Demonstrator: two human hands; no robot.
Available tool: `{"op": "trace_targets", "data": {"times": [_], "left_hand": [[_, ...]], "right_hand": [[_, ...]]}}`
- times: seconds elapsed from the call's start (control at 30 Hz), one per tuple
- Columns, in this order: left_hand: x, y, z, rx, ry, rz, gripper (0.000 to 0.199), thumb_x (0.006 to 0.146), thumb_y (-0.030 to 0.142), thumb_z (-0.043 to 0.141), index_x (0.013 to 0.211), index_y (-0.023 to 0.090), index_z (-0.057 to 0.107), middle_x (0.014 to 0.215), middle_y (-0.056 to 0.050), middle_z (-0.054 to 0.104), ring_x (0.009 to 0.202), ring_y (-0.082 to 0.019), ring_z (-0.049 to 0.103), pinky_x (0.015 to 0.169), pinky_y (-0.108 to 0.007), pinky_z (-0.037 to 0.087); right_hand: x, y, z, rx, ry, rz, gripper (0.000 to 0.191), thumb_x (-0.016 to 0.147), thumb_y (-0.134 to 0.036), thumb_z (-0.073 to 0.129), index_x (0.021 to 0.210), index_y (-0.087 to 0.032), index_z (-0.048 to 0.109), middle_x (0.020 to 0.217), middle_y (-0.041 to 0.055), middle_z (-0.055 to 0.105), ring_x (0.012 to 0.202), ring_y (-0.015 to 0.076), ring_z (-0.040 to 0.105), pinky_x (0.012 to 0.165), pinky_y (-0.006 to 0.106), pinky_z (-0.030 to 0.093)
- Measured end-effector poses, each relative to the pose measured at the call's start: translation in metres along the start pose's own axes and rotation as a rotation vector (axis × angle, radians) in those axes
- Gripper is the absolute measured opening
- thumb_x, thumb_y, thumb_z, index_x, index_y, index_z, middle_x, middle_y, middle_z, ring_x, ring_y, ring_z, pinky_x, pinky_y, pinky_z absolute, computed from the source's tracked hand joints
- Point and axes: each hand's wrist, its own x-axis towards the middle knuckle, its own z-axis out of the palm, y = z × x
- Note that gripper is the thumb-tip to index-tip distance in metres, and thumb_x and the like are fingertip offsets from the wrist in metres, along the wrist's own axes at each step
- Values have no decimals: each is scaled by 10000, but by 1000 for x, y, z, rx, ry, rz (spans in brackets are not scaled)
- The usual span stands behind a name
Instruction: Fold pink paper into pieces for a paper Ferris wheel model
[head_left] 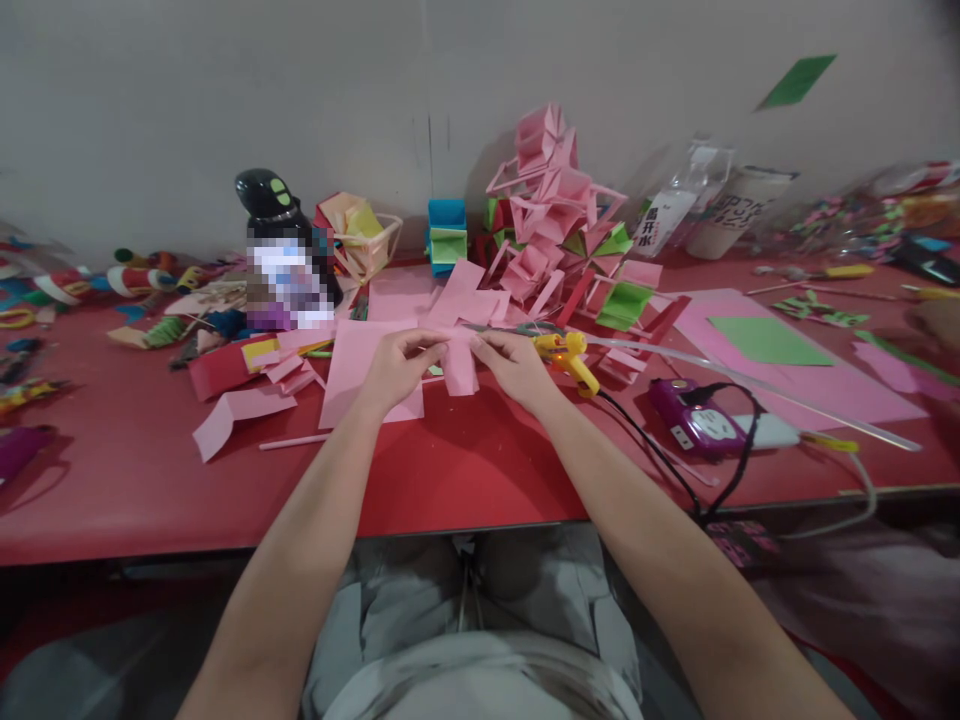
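Item, in hand: folded pink paper piece [460, 372], above the red table [465, 480], at the middle of the near work area. Long axis runs roughly front to back; the narrow free end points toward the person, the far end lies between the fingertips.

Left hand [403, 370]: thumb and fingers pinching the piece's upper left edge.

Right hand [513, 366]: thumb and fingers pinching its upper right edge, opposite the left.

Beside the right hand: yellow hot glue gun [576, 366], nozzle end leftward, handle slanting down to the right; contact with the hand cannot be told. Long clear glue stick [757, 385], extending rightward from behind the gun.

Under and beside the left hand: pink paper sheet [349, 370]. Nearer the person, to the left: creased pink strip [244, 415] and thin pink paper roll [292, 440].

Behind the hands: stacked pink paper construction [546, 195], leaning near the wall; small blue and green paper box [447, 228], to its left.

Right side: purple power strip [694, 420] with white plug-in adapter [769, 431]; green paper sheet [772, 340], lying on larger pink sheet [840, 393]; clear plastic bottle [664, 220] and printed cup [735, 215], both tilted, at the wall.
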Motion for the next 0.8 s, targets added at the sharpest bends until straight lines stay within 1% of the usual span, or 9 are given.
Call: {"op": "trace_targets", "data": {"times": [0.13, 0.2, 0.3, 0.4, 0.47, 0.57, 0.67, 0.73, 0.8], "left_hand": [[0, 1, -2, -35, 8, -32, 256, 804, 339, 725, 996, 177, 768, 921, -64, 750, 778, -165, 660, 653, -270, 565], [1, 0, -2, -63, 0, -45, 254, 808, 338, 720, 1000, 179, 768, 915, -63, 751, 778, -166, 665, 670, -277, 573], [1, -3, -1, -99, -15, -57, 276, 807, 355, 726, 1014, 176, 763, 952, -71, 754, 812, -178, 683, 721, -311, 592], [0, -5, 3, -172, -53, -85, 318, 783, 380, 753, 1024, 174, 759, 1010, -78, 755, 851, -198, 700, 769, -358, 610], [-1, -4, 5, -222, -77, -113, 333, 770, 392, 768, 1024, 177, 760, 1026, -78, 757, 867, -205, 706, 803, -374, 611], [-1, 0, 7, -281, -65, -177, 366, 822, 457, 716, 1053, 176, 756, 1084, -105, 749, 907, -216, 708, 812, -362, 599], [-1, 3, 6, -319, -67, -239, 444, 881, 540, 621, 1095, 171, 744, 1193, -144, 714, 963, -234, 702, 793, -348, 582], [-1, 3, 5, -274, -82, -209, 437, 832, 503, 697, 1113, 170, 732, 1223, -147, 703, 1035, -249, 686, 838, -356, 567], [-1, 2, 5, -190, -82, -126, 446, 731, 377, 807, 1114, 164, 720, 1222, -141, 706, 1117, -259, 660, 926, -376, 539]], "right_hand": [[0, -1, 0, 6, 16, 0, 280, 902, -442, 593, 830, -192, 695, 810, 28, 657, 768, 168, 589, 754, 323, 507], [0, 0, 1, 52, 10, 26, 240, 888, -414, 604, 910, -196, 703, 822, 29, 670, 781, 172, 608, 763, 332, 518], [0, 2, 2, 90, 3, 53, 245, 842, -349, 637, 1021, -189, 684, 824, 29, 685, 768, 172, 631, 767, 342, 526], [0, 3, 3, 66, -16, -2, 186, 804, -298, 645, 951, -185, 667, 873, 38, 702, 807, 174, 650, 802, 343, 519], [0, 4, 4, 56, -9, -16, 133, 798, -305, 650, 860, -187, 638, 839, 31, 692, 784, 168, 639, 772, 328, 511], [1, 7, 5, 54, 53, 31, 189, 782, -350, 693, 774, -193, 588, 737, 9, 648, 693, 151, 585, 676, 302, 479], [1, 9, 4, 77, 98, 54, 247, 756, -376, 736, 739, -196, 568, 703, 8, 628, 652, 145, 556, 629, 295, 456], [1, 9, 4, 94, 92, 54, 257, 755, -387, 742, 739, -199, 567, 702, 12, 628, 653, 151, 566, 631, 301, 465], [0, 10, 5, 104, 76, 57, 256, 765, -397, 734, 750, -203, 567, 717, 17, 634, 682, 162, 590, 652, 311, 483]]}}
